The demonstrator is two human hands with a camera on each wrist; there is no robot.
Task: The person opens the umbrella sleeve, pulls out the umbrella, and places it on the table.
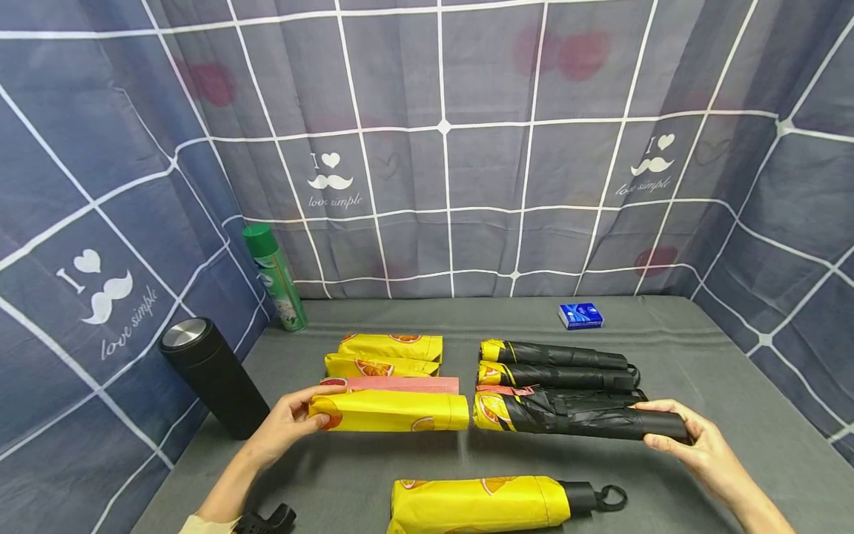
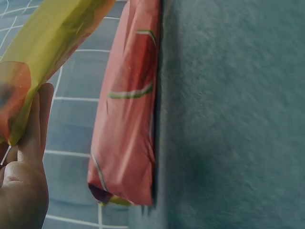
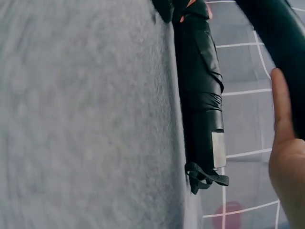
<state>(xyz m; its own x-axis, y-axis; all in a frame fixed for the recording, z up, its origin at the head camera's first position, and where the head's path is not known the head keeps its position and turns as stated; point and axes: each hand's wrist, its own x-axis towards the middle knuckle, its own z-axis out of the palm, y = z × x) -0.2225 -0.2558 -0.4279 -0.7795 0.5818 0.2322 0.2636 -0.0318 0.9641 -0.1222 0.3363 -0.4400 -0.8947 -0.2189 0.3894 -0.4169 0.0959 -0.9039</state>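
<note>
My left hand [image 1: 288, 424] pinches the left end of a yellow umbrella sleeve [image 1: 396, 411] printed with orange slices. In the left wrist view this sleeve hangs above the surface. Behind it lies a pink sleeve [image 2: 126, 119] with a watermelon print, then two more yellow sleeves [image 1: 383, 367]. My right hand [image 1: 697, 437] grips the handle end of a folded black umbrella [image 1: 580, 417], its yellow orange-print end pointing left at the sleeve. Farther back, more folded black umbrellas [image 1: 567, 376] lie in a row; the nearest of them [image 3: 200, 90] has a pink end and a wrist loop.
In front lies a folded umbrella in a yellow sleeve [image 1: 480, 504], its black handle and loop pointing right. A black flask [image 1: 216, 378] and a green spray can [image 1: 276, 278] stand at left. A blue packet [image 1: 580, 316] lies at the back right, before the checked curtain [image 1: 480, 170].
</note>
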